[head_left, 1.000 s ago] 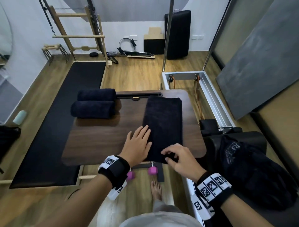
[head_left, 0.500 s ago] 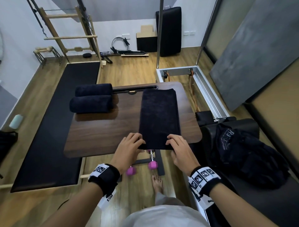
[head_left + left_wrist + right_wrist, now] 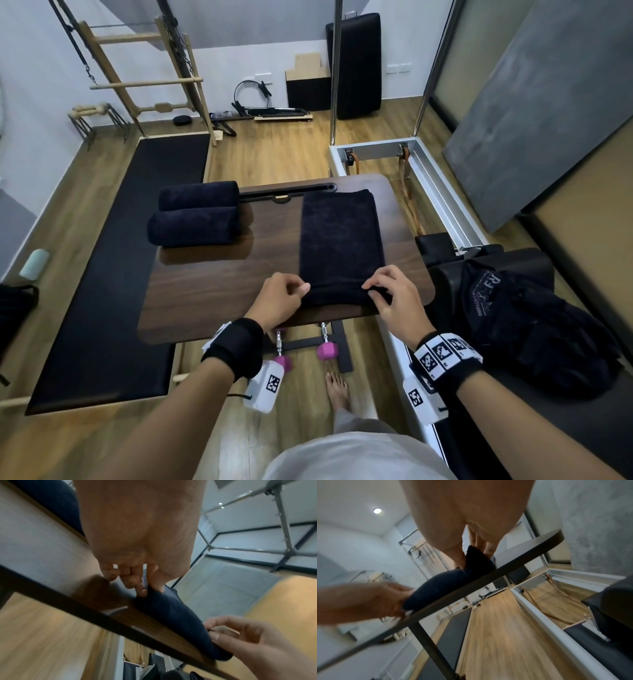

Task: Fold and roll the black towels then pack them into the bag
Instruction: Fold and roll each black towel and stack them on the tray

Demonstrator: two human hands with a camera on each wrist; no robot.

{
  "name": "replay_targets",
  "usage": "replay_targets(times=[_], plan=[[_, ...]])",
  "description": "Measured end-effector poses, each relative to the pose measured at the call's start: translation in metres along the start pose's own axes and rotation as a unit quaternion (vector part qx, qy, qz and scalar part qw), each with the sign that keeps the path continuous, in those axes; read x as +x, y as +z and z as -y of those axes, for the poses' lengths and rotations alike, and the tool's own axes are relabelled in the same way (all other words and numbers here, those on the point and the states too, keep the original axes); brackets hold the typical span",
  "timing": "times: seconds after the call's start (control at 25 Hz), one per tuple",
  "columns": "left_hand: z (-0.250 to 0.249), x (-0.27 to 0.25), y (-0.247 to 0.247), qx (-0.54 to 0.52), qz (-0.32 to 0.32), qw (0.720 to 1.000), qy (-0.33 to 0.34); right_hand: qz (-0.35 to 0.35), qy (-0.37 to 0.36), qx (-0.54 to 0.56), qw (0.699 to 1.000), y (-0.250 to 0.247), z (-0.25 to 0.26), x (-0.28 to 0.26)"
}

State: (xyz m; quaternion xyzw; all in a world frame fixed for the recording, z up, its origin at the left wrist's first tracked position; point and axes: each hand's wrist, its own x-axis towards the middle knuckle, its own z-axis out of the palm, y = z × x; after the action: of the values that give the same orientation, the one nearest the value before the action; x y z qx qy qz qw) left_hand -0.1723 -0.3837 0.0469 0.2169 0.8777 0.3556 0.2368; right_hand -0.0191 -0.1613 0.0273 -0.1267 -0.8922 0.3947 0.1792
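A folded black towel is lying lengthwise on the dark wooden desk, its near end just curling up at the desk's front edge. The left hand is pinching that end's left corner and the right hand is pinching its right corner. Two rolled towels are sitting at the desk's far left corner, and the black bag is lying off the desk's right side.
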Motion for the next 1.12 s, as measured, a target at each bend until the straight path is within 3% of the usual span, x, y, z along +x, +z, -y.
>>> replay_targets(times=[0.12, 0.24, 0.36, 0.52, 0.6, 0.68, 0.76, 0.84, 0.88, 1.04, 1.12], plan=[[-0.003, 0.011, -0.001, -0.022, 0.016, 0.999, -0.042, -0.006, -0.001, -0.132, 0.991, 0.009, 0.0, -0.007], [-0.001, 0.016, -0.002, -0.051, 0.025, 0.996, -0.062, -0.005, -0.063, -0.263, 0.963, 0.013, 0.002, -0.013], [-0.003, 0.018, -0.002, -0.05, 0.029, 0.996, -0.074, 0.009, -0.077, -0.263, 0.962, 0.007, 0.006, -0.008], [-0.007, 0.012, -0.002, -0.084, -0.017, 0.993, -0.087, 0.093, 0.029, -0.193, 0.976, -0.003, 0.009, 0.026], [-0.011, 0.004, -0.001, -0.032, -0.098, 0.994, -0.019, 0.136, 0.069, -0.187, 0.97, -0.006, 0.01, 0.041], [-0.016, -0.001, 0.004, 0.051, -0.163, 0.977, 0.126, 0.163, 0.111, -0.176, 0.965, -0.009, 0.01, 0.053], [-0.023, -0.004, 0.01, 0.145, -0.102, 0.959, 0.221, 0.182, 0.148, -0.167, 0.958, -0.013, 0.011, 0.061], [-0.026, -0.004, 0.019, 0.252, -0.018, 0.938, 0.239, 0.187, 0.167, -0.148, 0.957, -0.016, 0.012, 0.067], [-0.026, -0.002, 0.022, 0.264, -0.007, 0.935, 0.235, 0.183, 0.17, -0.135, 0.959, -0.017, 0.013, 0.068], [-0.031, 0.01, 0.019, 0.154, -0.029, 0.971, 0.179, 0.122, 0.166, -0.074, 0.976, -0.017, 0.013, 0.059], [-0.036, 0.021, 0.016, 0.141, -0.015, 0.98, 0.138, 0.064, 0.1, -0.128, 0.985, -0.017, 0.015, 0.053]])
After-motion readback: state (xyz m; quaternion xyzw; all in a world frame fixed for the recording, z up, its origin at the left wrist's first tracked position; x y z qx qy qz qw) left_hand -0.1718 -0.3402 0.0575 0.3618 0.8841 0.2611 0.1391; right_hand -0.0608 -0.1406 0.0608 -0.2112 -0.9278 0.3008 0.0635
